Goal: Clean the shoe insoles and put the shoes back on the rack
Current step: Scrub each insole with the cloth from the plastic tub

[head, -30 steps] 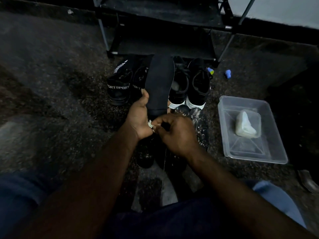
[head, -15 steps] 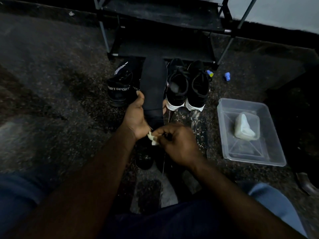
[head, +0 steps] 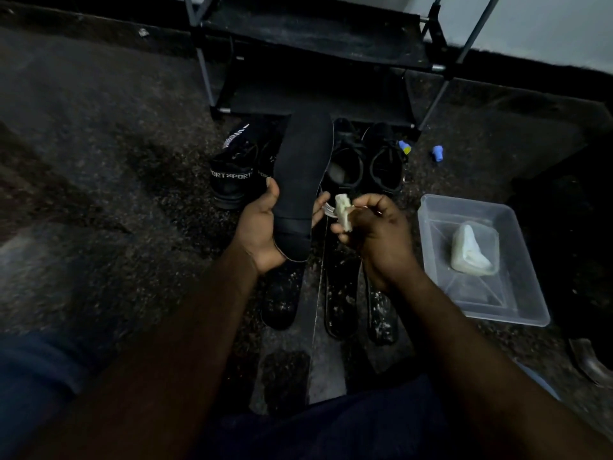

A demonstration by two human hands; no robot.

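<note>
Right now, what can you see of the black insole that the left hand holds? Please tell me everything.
The insole is black, flat and matte, perhaps cloth-covered foam, cut as a foot outline. It is held above the floor, toe end pointing toward the rack, heel end by the wrist. The left hand grips its heel half, thumb on the left edge, fingers round the right edge.

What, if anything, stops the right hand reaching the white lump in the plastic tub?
Probably nothing, so yes: the tub is open-topped, right beside the right hand, with nothing over the white lump. That hand pinches a small white wad, though, so its grip isn't free.
</note>
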